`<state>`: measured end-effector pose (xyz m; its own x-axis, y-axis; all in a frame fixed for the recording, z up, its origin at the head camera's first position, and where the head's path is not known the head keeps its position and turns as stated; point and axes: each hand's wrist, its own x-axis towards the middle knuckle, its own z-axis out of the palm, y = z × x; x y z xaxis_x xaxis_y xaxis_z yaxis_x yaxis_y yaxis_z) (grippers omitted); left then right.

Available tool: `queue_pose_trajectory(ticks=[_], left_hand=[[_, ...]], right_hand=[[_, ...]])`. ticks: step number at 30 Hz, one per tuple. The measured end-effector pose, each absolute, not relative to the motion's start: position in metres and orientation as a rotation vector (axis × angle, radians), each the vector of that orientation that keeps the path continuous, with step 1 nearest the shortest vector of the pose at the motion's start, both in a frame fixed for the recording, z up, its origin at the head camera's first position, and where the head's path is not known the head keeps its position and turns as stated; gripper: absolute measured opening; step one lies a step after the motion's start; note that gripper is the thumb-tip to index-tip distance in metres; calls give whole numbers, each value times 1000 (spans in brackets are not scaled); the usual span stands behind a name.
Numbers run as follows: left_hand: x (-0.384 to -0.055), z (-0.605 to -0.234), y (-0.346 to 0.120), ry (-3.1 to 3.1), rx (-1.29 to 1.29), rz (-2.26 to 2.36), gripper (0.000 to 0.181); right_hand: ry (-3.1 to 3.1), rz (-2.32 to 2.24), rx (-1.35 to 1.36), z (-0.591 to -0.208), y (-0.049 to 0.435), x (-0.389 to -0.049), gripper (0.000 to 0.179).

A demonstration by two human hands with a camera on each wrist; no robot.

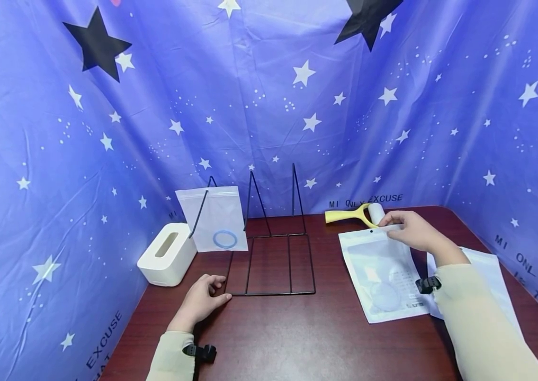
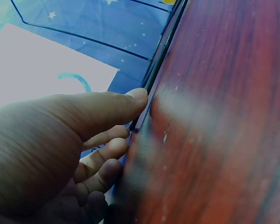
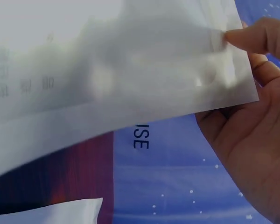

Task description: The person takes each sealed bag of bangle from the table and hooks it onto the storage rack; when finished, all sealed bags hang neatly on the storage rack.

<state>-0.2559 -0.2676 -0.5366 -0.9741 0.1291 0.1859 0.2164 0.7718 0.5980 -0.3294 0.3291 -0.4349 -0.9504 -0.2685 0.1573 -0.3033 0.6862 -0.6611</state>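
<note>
My left hand (image 1: 204, 299) is at the near left corner of a black wire rack (image 1: 269, 294). In the left wrist view its thumb (image 2: 139, 94) and curled fingers hold the rack's wire. A white zip bag (image 1: 209, 211) with a blue ring (image 1: 225, 239) inside stands upright in the rack's left slot. To the right, my right hand (image 1: 412, 231) pinches the top edge of another zip bag (image 1: 361, 270), lifted and tilted, with a pale round thing (image 1: 385, 296) showing through its clear front. A further white bag (image 1: 488, 270) lies under the right forearm.
A white tissue box (image 1: 168, 256) stands left of the rack. A yellow-handled roller (image 1: 350, 214) with a white head lies at the table's back, near the right hand. A blue starry curtain (image 1: 259, 106) encloses the dark red wooden table (image 1: 297, 338).
</note>
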Motion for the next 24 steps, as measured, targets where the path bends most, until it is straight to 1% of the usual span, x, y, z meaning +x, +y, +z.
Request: queue_pose_trajectory(ticks=[6,10,13,19,24], left_hand=[[-256,-537,-268,-2831,-279,-972,44],[-256,-537,-267,-2825,-281,-979,44],[-256,-537,-267,-2825,-276,-988,44],[-255,-537,-268,-2835,-268,-993,44],[-255,-537,-268,-2837,-270,-999,45]], right_hand=[[-2800,1104,369,-431,332,-314,17],[-2750,1072,292,-431,332,-306,27],[-2711,1052,249,-432,331,-303,28],[-2657,1048,216,-422,328,-298,26],[-2655,1044,226,-412,326,-290,20]])
